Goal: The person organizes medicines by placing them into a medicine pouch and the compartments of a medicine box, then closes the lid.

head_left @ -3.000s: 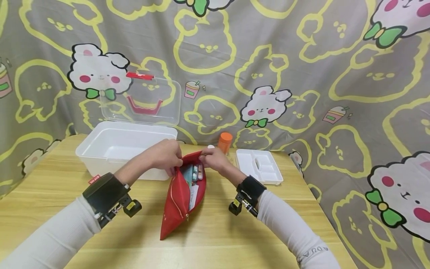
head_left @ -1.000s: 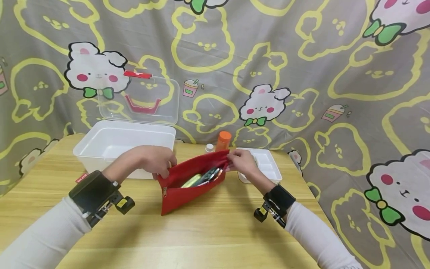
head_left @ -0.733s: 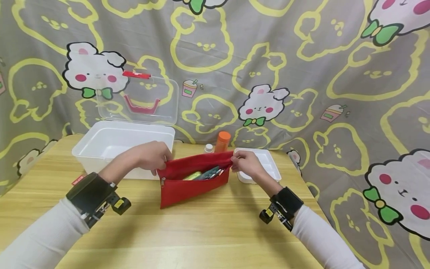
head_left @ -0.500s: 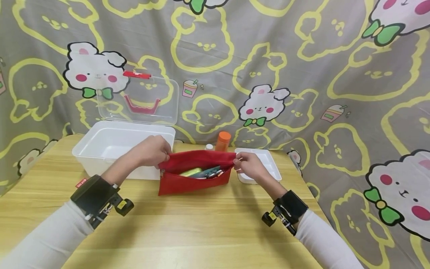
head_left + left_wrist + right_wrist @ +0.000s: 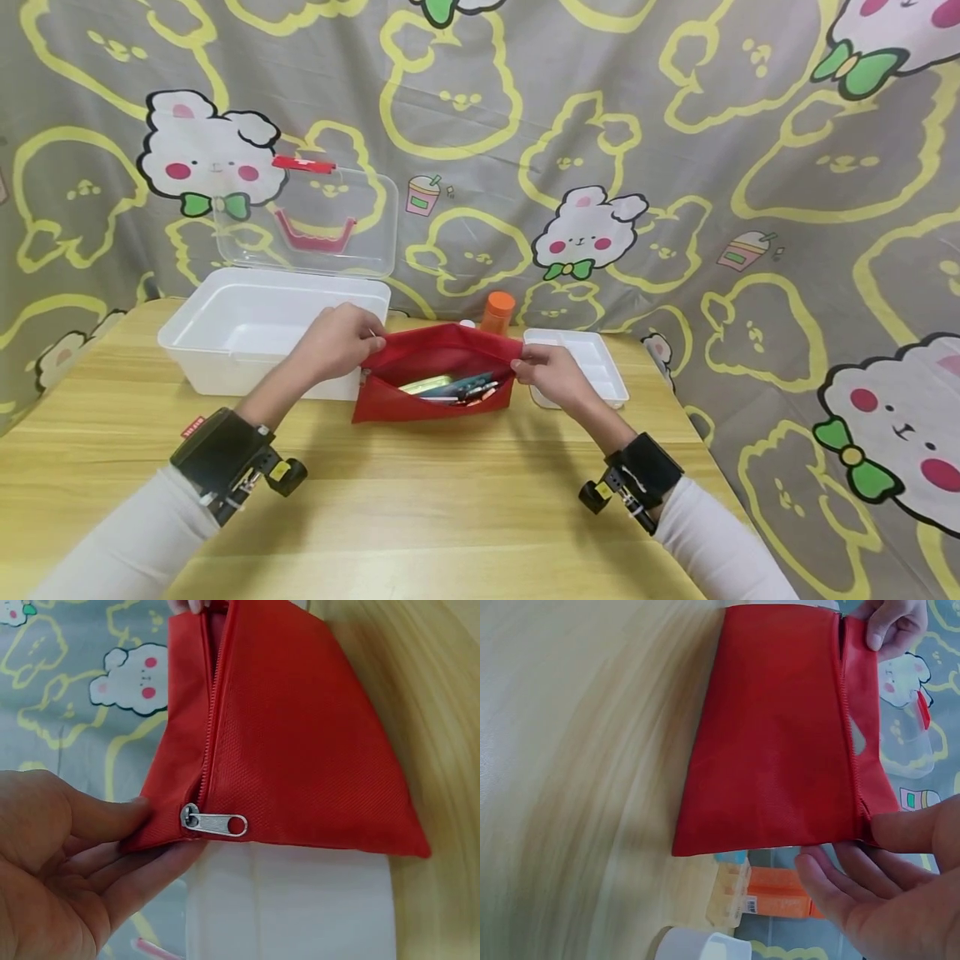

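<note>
- Left of centre in the head view, the left hand [image 5: 341, 337] pinches the top left corner of the red zippered pouch [image 5: 386, 406], thumb near the zip slider [image 5: 216, 823]; the doubled seam there should make a firm hold.
- The pouch sits mid-frame, mouth gaping, between the white plastic box [image 5: 225, 371] and the divided white tray [image 5: 617, 373]. It is probably light, its fabric soft and grippy; gripped by one end it would likely sag and let the contents slide.
- Right of centre, the right hand [image 5: 553, 371] pinches the opposite top corner; holding both ends looks best for keeping it level.
- In looks, left to right: a silver slider with a ringed pull at the left end, plain woven red front, then a yellow-green item [image 5: 426, 385], a teal one [image 5: 463, 386] and slim pieces, too small to identify, inside.
</note>
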Tool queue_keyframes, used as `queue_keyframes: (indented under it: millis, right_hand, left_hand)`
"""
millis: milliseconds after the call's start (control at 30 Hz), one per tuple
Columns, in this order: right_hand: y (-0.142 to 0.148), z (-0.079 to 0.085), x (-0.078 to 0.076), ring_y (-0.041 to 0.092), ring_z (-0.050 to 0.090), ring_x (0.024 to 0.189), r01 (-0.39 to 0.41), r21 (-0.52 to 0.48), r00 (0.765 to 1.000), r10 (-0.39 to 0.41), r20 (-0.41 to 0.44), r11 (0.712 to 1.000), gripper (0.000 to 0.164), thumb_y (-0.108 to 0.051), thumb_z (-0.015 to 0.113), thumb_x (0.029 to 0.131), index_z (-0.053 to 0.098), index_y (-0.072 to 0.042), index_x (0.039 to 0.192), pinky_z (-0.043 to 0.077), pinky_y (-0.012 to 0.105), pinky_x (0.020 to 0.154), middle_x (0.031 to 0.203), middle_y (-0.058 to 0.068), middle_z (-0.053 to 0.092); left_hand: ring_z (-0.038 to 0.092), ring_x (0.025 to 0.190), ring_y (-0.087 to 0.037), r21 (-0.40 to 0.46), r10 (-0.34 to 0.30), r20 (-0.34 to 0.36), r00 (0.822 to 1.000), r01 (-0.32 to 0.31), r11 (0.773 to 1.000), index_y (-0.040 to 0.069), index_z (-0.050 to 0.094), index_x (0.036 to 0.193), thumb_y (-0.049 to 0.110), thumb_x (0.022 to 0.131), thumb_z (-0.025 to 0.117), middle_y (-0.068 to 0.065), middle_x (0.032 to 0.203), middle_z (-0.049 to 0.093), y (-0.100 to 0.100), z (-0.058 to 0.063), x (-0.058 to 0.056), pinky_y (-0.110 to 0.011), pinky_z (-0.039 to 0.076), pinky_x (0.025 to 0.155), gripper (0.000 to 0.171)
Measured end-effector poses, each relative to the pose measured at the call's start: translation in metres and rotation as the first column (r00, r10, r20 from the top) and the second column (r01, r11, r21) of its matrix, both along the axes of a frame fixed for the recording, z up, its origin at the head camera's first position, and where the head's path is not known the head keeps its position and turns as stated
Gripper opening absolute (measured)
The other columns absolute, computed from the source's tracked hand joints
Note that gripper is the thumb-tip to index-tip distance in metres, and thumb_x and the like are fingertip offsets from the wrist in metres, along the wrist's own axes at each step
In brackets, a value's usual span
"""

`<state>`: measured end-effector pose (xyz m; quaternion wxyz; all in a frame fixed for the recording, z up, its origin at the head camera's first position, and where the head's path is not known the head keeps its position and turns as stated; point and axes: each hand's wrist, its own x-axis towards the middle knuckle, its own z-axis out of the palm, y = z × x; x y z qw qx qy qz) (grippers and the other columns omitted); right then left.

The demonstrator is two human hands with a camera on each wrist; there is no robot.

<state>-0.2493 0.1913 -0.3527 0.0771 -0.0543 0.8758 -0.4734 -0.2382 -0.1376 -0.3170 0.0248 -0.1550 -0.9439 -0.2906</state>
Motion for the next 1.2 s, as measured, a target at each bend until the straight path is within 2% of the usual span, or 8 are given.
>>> queue_keyframes:
  millis: [100,233,467,600,800,933,1067,1200]
  right_hand:
    - [0.002,-0.003,0.001,0.03,0.072,0.096,0.043,-0.04,0.999,-0.044,-0.014,0.998,0.026,-0.012,0.062,0.099,0.069,0.004,0.117,0.059,0.044,0.095,0.115,0.019,0.07]
    - [0.008,-0.007,0.0,0.027,0.075,0.091,0.078,-0.088,0.996,-0.08,-0.025,0.993,0.027,-0.01,0.062,0.098,0.068,0.007,0.118,0.06,0.044,0.091,0.116,0.024,0.07]
    - [0.014,-0.012,0.0,0.017,0.075,0.084,0.093,-0.143,0.995,-0.099,-0.031,0.985,0.027,-0.008,0.063,0.098,0.068,0.009,0.118,0.062,0.039,0.086,0.116,0.026,0.07]
    - [0.014,-0.013,0.0,0.018,0.075,0.084,0.089,-0.159,0.995,-0.096,-0.035,0.983,0.027,-0.007,0.063,0.098,0.067,0.011,0.118,0.062,0.039,0.086,0.116,0.027,0.07]
    - [0.019,-0.014,-0.003,0.022,0.077,0.085,0.112,-0.183,0.991,-0.123,-0.048,0.977,0.026,-0.004,0.062,0.098,0.067,0.012,0.117,0.061,0.044,0.088,0.115,0.029,0.069]
    - [0.023,-0.015,-0.006,0.023,0.077,0.085,0.117,-0.19,0.991,-0.126,-0.038,0.975,0.026,-0.005,0.062,0.098,0.067,0.012,0.117,0.061,0.044,0.088,0.114,0.029,0.069]
    - [0.027,-0.016,-0.01,0.021,0.077,0.084,0.121,-0.173,0.991,-0.13,-0.041,0.977,0.027,-0.007,0.062,0.099,0.067,0.011,0.117,0.063,0.037,0.085,0.112,0.026,0.071]
    - [0.029,-0.016,-0.011,0.019,0.077,0.081,0.131,-0.161,0.989,-0.14,-0.043,0.978,0.027,-0.007,0.061,0.1,0.068,0.011,0.118,0.063,0.036,0.083,0.107,0.023,0.073]
  left_hand:
    - [0.072,0.085,-0.027,0.039,0.007,0.017,1.0,-0.008,0.999,0.0,0.077,0.104,0.009,0.093,0.07,-0.015,0.093,0.077,0.0,-0.003,0.003,-0.036,0.056,0.07,0.016]
    - [0.072,0.082,-0.025,0.1,0.008,0.088,0.996,-0.017,0.995,-0.001,0.075,0.109,0.011,0.094,0.07,-0.015,0.094,0.077,-0.002,-0.008,0.008,-0.032,0.054,0.067,0.02]
    - [0.076,0.082,-0.026,0.249,-0.001,0.203,0.979,-0.051,0.967,-0.001,0.071,0.116,0.013,0.097,0.067,-0.018,0.1,0.077,-0.008,-0.021,0.01,-0.041,0.061,0.083,0.024]
    - [0.076,0.083,-0.024,0.29,0.006,0.209,0.978,-0.067,0.955,-0.001,0.071,0.116,0.014,0.097,0.068,-0.017,0.1,0.077,-0.01,-0.028,0.01,-0.038,0.057,0.083,0.025]
    - [0.077,0.08,-0.024,0.337,0.039,0.159,0.986,-0.092,0.937,-0.005,0.073,0.112,0.01,0.095,0.069,-0.02,0.098,0.077,-0.014,-0.033,0.009,-0.032,0.061,0.078,0.022]
    - [0.078,0.08,-0.022,0.369,0.041,0.149,0.988,-0.094,0.925,-0.006,0.073,0.11,0.009,0.095,0.069,-0.019,0.098,0.077,-0.014,-0.035,0.01,-0.036,0.063,0.081,0.021]
    - [0.078,0.078,-0.022,0.38,0.041,0.127,0.991,-0.087,0.921,-0.005,0.074,0.108,0.008,0.095,0.068,-0.017,0.094,0.078,-0.013,-0.037,0.01,-0.039,0.063,0.081,0.019]
    - [0.077,0.076,-0.021,0.367,0.045,0.12,0.992,-0.087,0.926,-0.004,0.074,0.106,0.008,0.095,0.068,-0.015,0.09,0.078,-0.012,-0.038,0.011,-0.035,0.062,0.079,0.017]
